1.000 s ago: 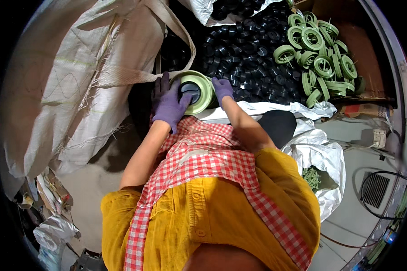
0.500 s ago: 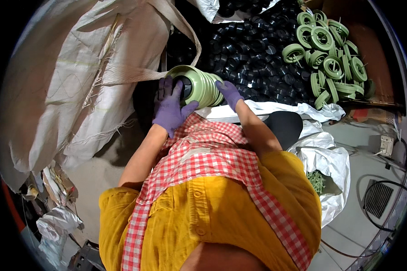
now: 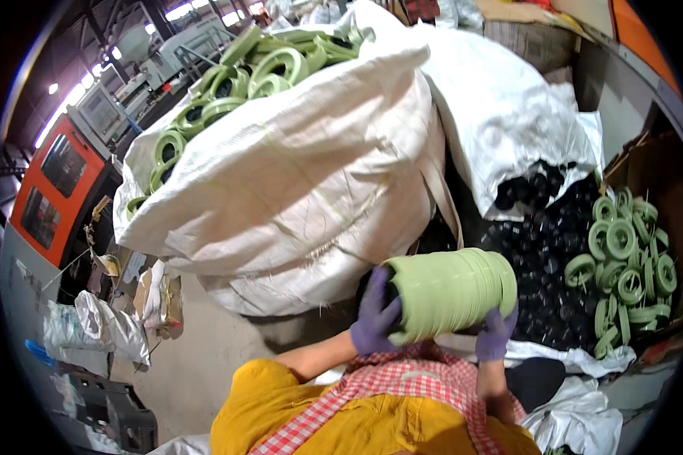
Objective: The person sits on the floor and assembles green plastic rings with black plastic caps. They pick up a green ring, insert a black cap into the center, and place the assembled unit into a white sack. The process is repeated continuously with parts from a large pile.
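A long stack of light green plastic rings (image 3: pixel 451 292), packed face to face like a cylinder, lies sideways in the air above my lap. My left hand (image 3: pixel 374 317), in a purple glove, presses on its left end, where something dark shows beside the fingers. At the lower right end my right hand (image 3: pixel 496 334), gloved the same way, grips the rings from below; part of its fingers is hidden behind them. Just beyond the right hand spreads a heap of black round caps (image 3: pixel 558 277). Loose green rings with thin sprues (image 3: pixel 622 254) lie piled on the heap's right side.
Ahead and to the left bulges a big white woven sack (image 3: pixel 319 189), topped with green rings holding black centres (image 3: pixel 277 72). A second white sack (image 3: pixel 501 98) spills black caps. An orange and grey machine (image 3: pixel 64 167) stands far left, with plastic bags (image 3: pixel 91 330) near it.
My view has swung up and left, showing the sack's top and the machine. The ring stack, earlier angled away low over my lap, is now raised and turned sideways between both hands.
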